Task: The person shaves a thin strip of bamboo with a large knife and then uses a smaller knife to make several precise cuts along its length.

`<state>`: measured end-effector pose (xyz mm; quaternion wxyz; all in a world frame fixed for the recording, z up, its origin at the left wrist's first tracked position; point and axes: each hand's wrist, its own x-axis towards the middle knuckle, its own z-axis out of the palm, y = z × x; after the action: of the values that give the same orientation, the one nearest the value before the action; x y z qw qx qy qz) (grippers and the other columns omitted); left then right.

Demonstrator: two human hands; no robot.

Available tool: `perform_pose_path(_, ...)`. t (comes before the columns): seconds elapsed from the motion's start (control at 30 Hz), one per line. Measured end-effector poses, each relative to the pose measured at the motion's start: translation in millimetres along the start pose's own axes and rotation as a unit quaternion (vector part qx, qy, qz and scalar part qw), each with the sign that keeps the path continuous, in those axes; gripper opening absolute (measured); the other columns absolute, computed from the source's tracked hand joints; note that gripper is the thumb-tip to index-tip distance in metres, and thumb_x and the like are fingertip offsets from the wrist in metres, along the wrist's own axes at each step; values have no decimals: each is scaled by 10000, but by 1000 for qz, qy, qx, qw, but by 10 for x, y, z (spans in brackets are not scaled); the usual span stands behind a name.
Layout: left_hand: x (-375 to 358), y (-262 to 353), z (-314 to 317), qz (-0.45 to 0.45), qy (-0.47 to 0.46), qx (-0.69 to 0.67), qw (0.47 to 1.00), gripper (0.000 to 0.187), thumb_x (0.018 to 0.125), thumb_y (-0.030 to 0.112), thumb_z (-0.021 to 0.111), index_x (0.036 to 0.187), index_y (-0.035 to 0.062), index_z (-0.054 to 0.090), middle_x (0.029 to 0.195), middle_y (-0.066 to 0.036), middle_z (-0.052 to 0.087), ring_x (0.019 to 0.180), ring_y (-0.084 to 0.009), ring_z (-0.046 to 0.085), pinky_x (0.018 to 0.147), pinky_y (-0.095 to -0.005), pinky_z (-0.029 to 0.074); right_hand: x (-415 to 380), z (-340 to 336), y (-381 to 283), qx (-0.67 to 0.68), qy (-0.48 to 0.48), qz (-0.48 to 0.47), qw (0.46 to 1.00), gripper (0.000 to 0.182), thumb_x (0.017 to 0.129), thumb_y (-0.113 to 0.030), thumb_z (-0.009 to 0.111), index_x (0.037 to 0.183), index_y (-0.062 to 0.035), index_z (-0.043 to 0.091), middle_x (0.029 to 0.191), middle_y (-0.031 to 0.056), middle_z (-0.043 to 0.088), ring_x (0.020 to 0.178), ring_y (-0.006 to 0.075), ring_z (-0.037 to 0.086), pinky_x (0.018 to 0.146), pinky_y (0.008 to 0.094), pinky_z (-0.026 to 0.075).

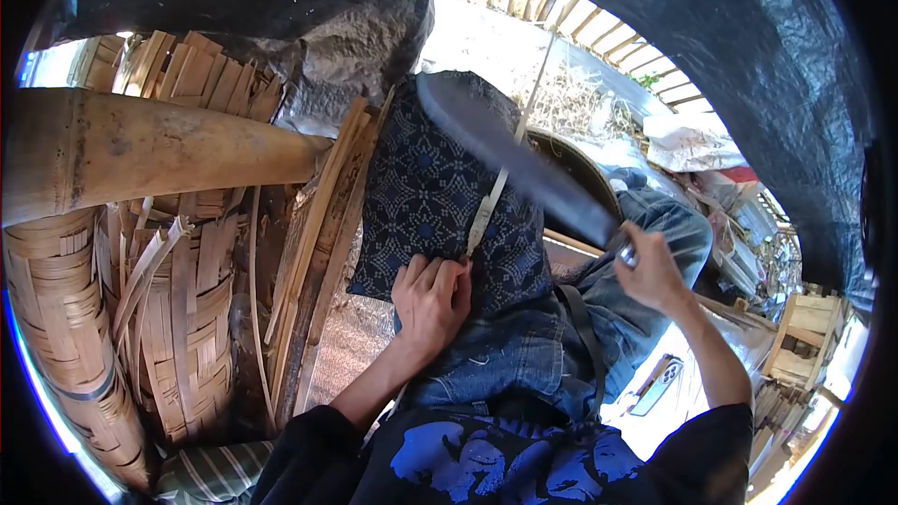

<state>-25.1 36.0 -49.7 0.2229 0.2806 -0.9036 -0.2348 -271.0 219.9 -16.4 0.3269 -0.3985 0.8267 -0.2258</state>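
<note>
Can count one bare left hand (430, 304) and one bare right hand (652, 268), so two in total. Also one long, grey metal knife (528, 171), one narrow, pale bamboo strip (484, 218), one dark blue patterned cloth (412, 192), one thick, round, yellow-brown bamboo pole (178, 150) and one flat, pale smartphone (655, 390). Cannot count surely the light-brown woven bamboo slats (201, 337).

Blue-printed black shirt (510, 466), blue jeans (519, 355)

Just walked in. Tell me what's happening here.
A person's left hand pinches a long pale strip over a dark patterned cloth. The right hand has a grip on a large knife. Its blurred blade crosses in front of the strip; whether they touch, I can't tell.
</note>
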Motion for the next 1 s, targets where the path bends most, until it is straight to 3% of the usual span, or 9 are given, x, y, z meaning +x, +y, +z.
perform_pose_path(0.03,-6,5,1,3,-2,-2,1000,192,734,32,727,689,95,551,577,-13,480,548,-201,457,524,-329,356,-37,28,91,2,-2,6,1000,348,719,-41,630,1050,52,575,619,168,575,581,333,608,579,397,480)
perform_pose_path(0.1,-7,19,13,-2,-4,-7,1000,191,733,31,727,690,95,552,576,-13,480,548,-201,458,524,-329,357,-26,63,261,-208,169,-113,957,443,736,-88,667,1135,51,535,674,188,621,674,343,662,670,415,507)
perform_pose_path(0.13,5,14,9,-7,-3,-7,1000,190,731,31,727,691,96,554,575,-13,480,548,-201,459,524,-329,357,-51,88,225,-147,110,-5,983,472,735,-84,675,1166,42,530,671,190,618,662,366,653,646,409,503)
perform_pose_path(0.17,-6,19,3,-9,-3,-4,1000,190,731,31,727,691,96,554,575,-13,480,548,-201,459,524,-329,357,-91,136,204,-146,108,-7,983,472,735,-84,675,1166,42,530,671,190,618,662,366,653,646,409,503)
perform_pose_path(0.23,7,15,13,-4,-6,-6,1000,189,734,31,728,691,97,556,573,-12,480,548,-195,460,526,-329,360,-147,231,176,-137,-113,-66,982,504,724,-75,679,1183,55,518,666,206,607,652,373,643,631,403,498)
perform_pose_path(0.3,37,10,7,-6,-14,-1,1000,168,749,58,717,707,104,561,597,-13,510,569,-198,482,540,-332,370,-117,184,78,-93,-91,-75,989,468,710,-59,676,1137,70,535,668,220,598,659,376,641,633,394,503)
perform_pose_path(0.43,-4,-18,-62,-21,-5,12,1000,125,776,103,711,748,103,590,635,-19,558,574,-208,510,547,-339,405,-53,-11,-116,-11,-71,67,995,456,709,-78,675,1113,95,552,645,215,586,643,337,638,660,392,504)
perform_pose_path(0.6,93,178,-402,-111,-84,34,990,122,802,150,708,797,82,607,651,-38,581,606,-233,574,550,-361,445,-209,89,229,-108,108,16,988,539,775,-143,647,1222,116,491,942,255,588,879,357,548,853,431,436)
perform_pose_path(1.0,160,190,-579,-150,-215,56,963,206,848,245,669,827,53,598,719,-135,638,639,-328,626,565,-426,469,-193,145,48,-49,70,46,995,570,796,-173,672,1268,77,473,992,219,534,917,332,526,868,404,427)
